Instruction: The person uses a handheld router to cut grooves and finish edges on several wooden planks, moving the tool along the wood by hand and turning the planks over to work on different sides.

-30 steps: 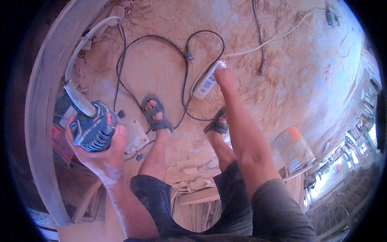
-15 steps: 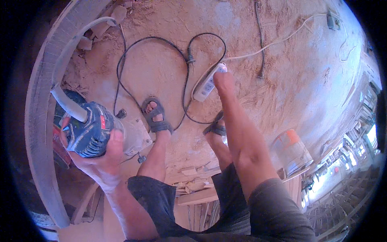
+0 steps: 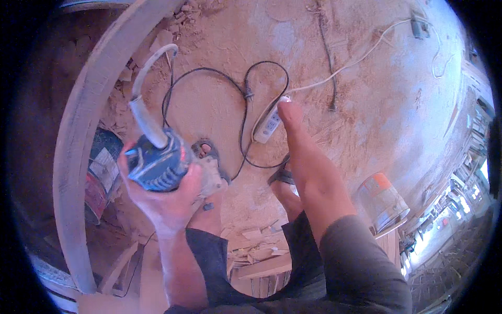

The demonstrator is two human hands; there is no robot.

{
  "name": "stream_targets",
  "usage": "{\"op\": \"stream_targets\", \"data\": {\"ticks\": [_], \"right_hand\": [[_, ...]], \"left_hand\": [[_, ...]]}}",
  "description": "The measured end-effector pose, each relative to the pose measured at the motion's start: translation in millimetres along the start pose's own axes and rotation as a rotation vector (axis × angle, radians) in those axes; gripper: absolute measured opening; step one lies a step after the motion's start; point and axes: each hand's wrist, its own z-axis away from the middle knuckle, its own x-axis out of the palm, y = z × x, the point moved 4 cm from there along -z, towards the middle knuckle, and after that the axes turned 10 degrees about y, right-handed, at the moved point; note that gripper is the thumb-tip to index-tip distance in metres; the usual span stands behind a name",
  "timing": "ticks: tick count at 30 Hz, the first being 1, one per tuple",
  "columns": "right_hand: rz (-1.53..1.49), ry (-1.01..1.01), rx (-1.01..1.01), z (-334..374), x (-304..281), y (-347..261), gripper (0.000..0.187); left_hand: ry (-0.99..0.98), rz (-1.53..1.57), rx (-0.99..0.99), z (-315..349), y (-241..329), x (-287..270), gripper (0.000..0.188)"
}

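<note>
Much of the router was hidden by the left hand, whose fingers were wrapped round its blue, ribbed motor housing; the grey base plate below showed only in part, and the cutter could not be seen. A pale, dusty hose rose from the housing in a curve toward the top edge of the floor. The right hand was stretched down to the white power strip lying mid-floor; its fingers were foreshortened, so whether they were spread or curled could not be told. A thin black cord looped across the sawdust-covered floor to the strip. One sandal was partly covered by the forearm. A curved, rough wooden beam swept along the left edge, with a battered tin half hidden behind it.
</note>
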Motion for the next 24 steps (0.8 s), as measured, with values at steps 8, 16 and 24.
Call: {"op": "stream_targets", "data": {"ticks": [8,16,24], "right_hand": [[-0.743,-0.196,0.434,-17,-75,42,0.024],[-0.595,0.479,-0.150,22,-293,37,0.057],[-0.821,-0.183,-0.601,428,-337,-66,0.100]], "left_hand": [[-0.023,0.194,-0.108,27,15,3,0.088],[-0.115,0.345,-0.292,68,36,-1,0.084],[-0.423,0.222,-0.154,139,171,-28,0.086]]}}
